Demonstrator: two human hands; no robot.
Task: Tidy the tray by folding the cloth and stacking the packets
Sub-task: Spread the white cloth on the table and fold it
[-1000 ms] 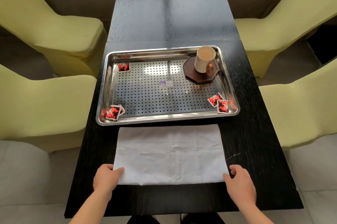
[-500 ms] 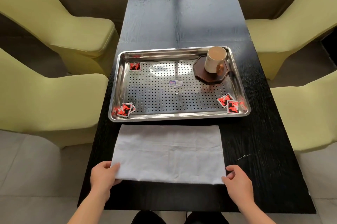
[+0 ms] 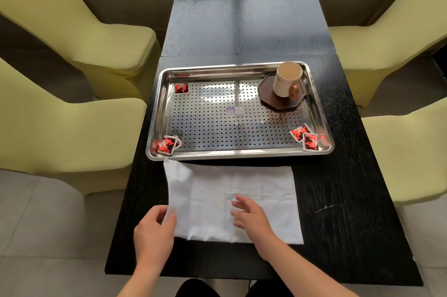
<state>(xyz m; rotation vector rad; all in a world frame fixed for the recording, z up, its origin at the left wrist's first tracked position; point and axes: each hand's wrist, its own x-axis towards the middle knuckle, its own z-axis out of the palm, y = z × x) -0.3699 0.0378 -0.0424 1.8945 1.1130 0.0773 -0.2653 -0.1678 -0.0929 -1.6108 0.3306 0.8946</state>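
Note:
A white cloth [image 3: 261, 183] lies on the black table in front of the steel perforated tray [image 3: 242, 155]. My left hand [image 3: 154, 231] pinches the cloth's near left corner, which is lifted a little. Fingers spread, my right hand [image 3: 251, 218] lies over the cloth's near middle. Red packets sit in the tray: one at the far left [image 3: 182, 88], a small pile at the near left corner [image 3: 168, 144], and two at the near right corner [image 3: 305, 136].
A cream mug [image 3: 286, 82] stands on a dark octagonal coaster [image 3: 268, 100] in the tray's far right corner. Yellow-green chairs [image 3: 72, 132] flank the table on both sides. The far half of the black table [image 3: 242, 18] is bare.
My right hand left the cloth's near right corner and moved left onto its middle. My left hand took hold of the near left corner, and the cloth's left edge has shifted inward.

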